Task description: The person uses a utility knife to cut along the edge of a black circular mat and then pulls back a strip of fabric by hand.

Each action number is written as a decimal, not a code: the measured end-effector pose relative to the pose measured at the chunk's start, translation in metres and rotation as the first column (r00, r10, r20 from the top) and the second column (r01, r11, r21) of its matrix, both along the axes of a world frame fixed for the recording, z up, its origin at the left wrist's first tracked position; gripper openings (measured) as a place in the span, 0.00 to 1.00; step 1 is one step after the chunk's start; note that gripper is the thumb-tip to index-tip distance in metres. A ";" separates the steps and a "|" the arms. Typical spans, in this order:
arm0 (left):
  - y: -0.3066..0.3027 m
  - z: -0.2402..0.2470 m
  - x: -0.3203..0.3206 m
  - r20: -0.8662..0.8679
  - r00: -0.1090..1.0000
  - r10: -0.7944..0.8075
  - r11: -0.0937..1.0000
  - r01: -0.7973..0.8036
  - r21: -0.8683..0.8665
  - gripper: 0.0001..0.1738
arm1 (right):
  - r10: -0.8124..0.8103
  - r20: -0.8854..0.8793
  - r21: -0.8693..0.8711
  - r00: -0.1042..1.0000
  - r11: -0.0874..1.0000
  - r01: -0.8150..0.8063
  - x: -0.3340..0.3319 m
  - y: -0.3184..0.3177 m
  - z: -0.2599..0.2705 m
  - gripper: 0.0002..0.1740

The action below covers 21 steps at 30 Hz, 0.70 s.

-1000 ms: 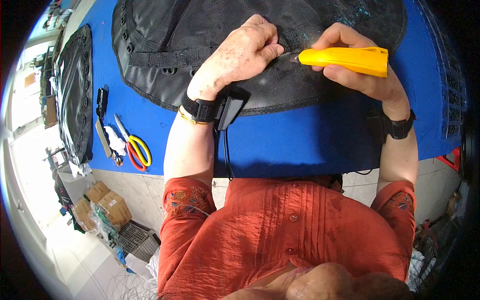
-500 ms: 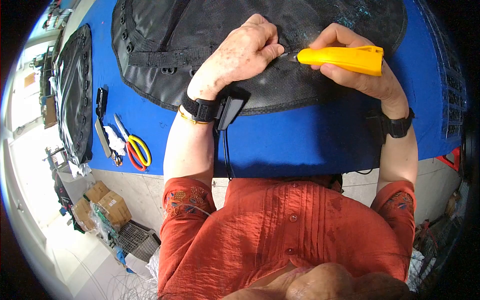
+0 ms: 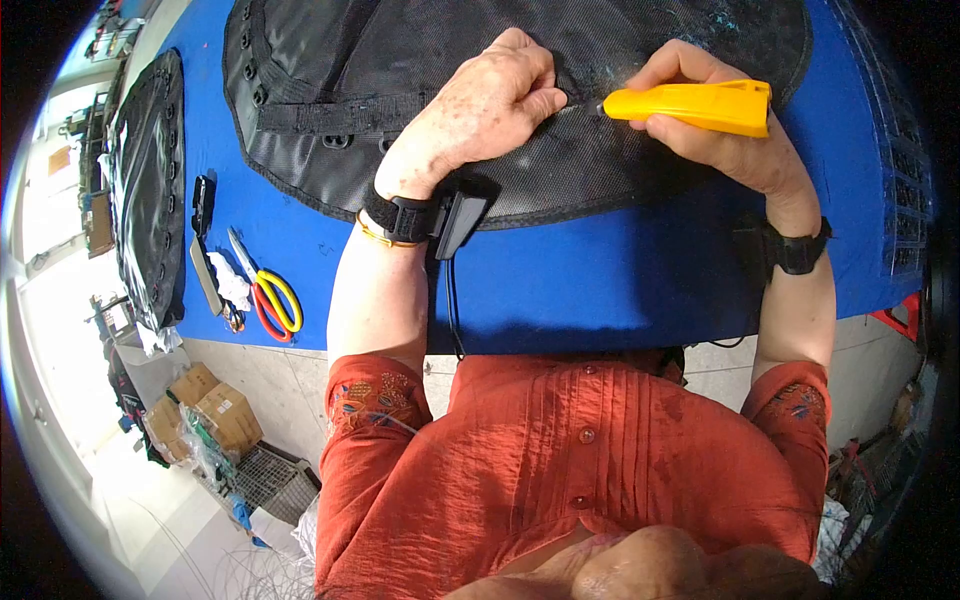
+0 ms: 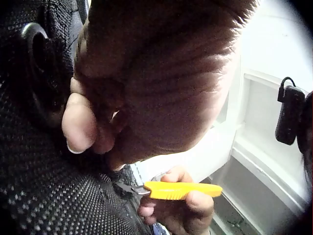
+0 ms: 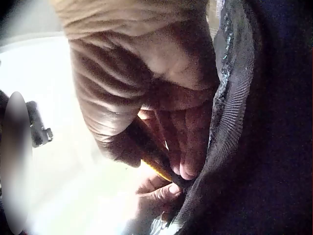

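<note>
A large black mesh fabric piece (image 3: 590, 175) with a webbing strip (image 3: 340, 117) and dark rings lies under both hands. My left hand (image 3: 475, 115) pinches the mesh at a seam, fingers curled and thumb against them; what lies between the fingertips is hidden. Just right of it, my right hand (image 3: 725, 130) holds yellow thread snips (image 3: 690, 106) between thumb and fingers. Their dark metal blades (image 4: 131, 188) point at the left fingertips, close over the mesh in the left wrist view. The right wrist view shows the right palm beside the fabric edge (image 5: 232, 105).
Scissors (image 3: 268, 290) with red and yellow handles lie on the blue table cover (image 3: 590, 290) at the left, near a white scrap (image 3: 230, 282) and a dark narrow tool (image 3: 203, 205). Another black piece (image 3: 150, 190) lies at the left edge. Cardboard boxes (image 3: 228, 415) stand on the floor.
The snips moved slightly left toward the left fingertips, then back a little to the right, with their rear end tipped farther up the view. The left hand has stayed in place.
</note>
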<state>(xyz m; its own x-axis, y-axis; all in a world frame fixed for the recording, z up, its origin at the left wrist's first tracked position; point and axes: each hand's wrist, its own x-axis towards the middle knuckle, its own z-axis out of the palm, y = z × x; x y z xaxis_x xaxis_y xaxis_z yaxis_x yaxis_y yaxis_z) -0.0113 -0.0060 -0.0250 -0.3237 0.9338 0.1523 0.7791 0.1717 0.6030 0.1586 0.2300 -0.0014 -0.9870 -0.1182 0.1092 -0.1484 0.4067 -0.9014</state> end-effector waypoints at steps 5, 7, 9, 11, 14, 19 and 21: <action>0.000 0.000 -0.001 0.005 1.000 -0.002 1.000 0.002 -0.006 0.13 | 0.013 0.010 0.022 1.000 1.000 -0.013 0.000 0.002 0.000 0.17; 0.000 0.000 -0.001 -0.001 1.000 -0.007 1.000 0.007 0.000 0.13 | 0.014 0.019 0.043 1.000 0.999 -0.014 0.000 0.002 0.002 0.17; 0.000 0.000 -0.001 -0.002 1.000 -0.009 1.000 0.009 0.001 0.13 | 0.013 0.026 0.027 1.000 1.000 -0.014 0.000 0.003 0.001 0.17; 0.000 0.000 -0.001 0.001 1.000 -0.005 1.000 0.005 -0.005 0.12 | 0.010 0.035 0.008 0.999 1.000 -0.010 0.001 0.003 -0.001 0.17; 0.000 0.001 -0.001 -0.008 1.000 -0.021 1.000 0.021 -0.008 0.12 | -0.005 0.048 0.003 0.999 1.000 0.005 0.002 0.004 -0.002 0.17; 0.000 0.000 -0.001 -0.001 1.000 -0.018 1.000 0.018 0.003 0.13 | -0.025 0.016 0.066 1.000 0.998 0.024 0.002 0.005 0.001 0.18; -0.001 0.001 -0.001 0.006 1.000 -0.015 1.000 0.015 -0.003 0.13 | -0.030 0.024 0.058 0.999 0.998 0.029 0.002 0.003 -0.001 0.17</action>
